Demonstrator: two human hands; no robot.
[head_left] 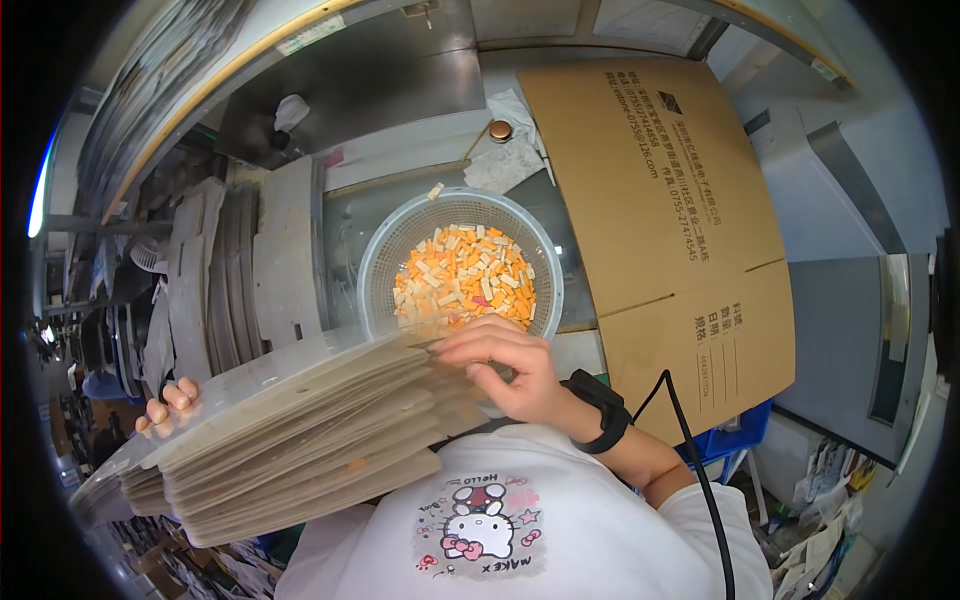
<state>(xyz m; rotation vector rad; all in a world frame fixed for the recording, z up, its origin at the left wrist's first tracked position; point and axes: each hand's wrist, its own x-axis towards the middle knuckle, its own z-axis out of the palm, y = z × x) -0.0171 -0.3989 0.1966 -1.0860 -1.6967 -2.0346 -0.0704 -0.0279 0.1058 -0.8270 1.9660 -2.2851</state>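
Note:
A thick stack of thin greyish, see-through plastic sheets (300,440) is tilted in front of my body at the lower left. My left hand (170,405) is closed over its far left edge; only the fingertips show and the rest is hidden behind the sheets. At the stack's right end, my right hand (505,365) has its fingers and thumb on the edge of the top sheets, gripping them. Just beyond that hand stands a round grey mesh basket (375,240), holding many small orange and cream blocks (465,275) with a few pinkish ones.
A large flattened cardboard box (640,200) leans at the right. More grey sheets (215,270) stand on edge at the left. Behind the basket lie crumpled white paper (505,165) and a small round copper-coloured object (500,131). A black cable (700,470) hangs near my right arm.

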